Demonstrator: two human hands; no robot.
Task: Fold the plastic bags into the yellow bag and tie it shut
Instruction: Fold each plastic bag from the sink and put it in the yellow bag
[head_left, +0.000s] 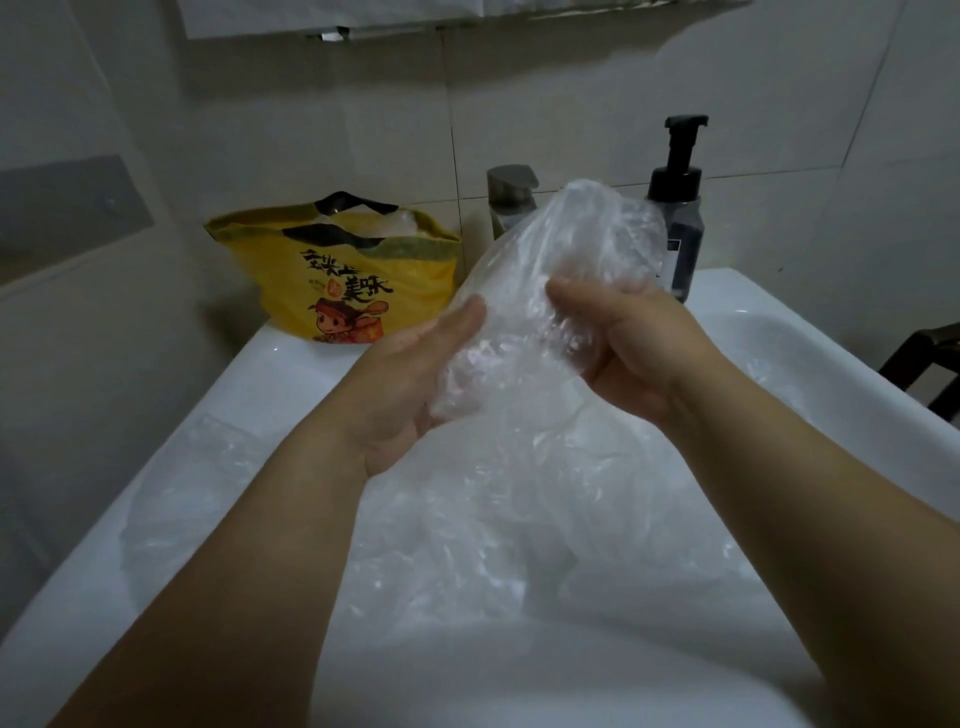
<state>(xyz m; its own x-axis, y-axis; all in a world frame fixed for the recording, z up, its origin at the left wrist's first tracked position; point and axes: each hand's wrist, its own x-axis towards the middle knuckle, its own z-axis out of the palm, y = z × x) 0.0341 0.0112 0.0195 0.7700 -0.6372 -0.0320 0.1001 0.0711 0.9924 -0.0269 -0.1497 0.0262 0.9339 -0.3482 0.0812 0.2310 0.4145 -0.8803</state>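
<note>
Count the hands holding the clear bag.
2. The left hand holds the clear bag at its lower left; the right hand holds its right side.

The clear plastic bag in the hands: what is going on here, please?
A person holds a crumpled clear plastic bag over a white sink, gripping it with the left hand and the right hand. More clear bags lie in the sink below. The yellow bag stands open on the sink's back edge, not yet tied, with some plastic showing inside.
</note>
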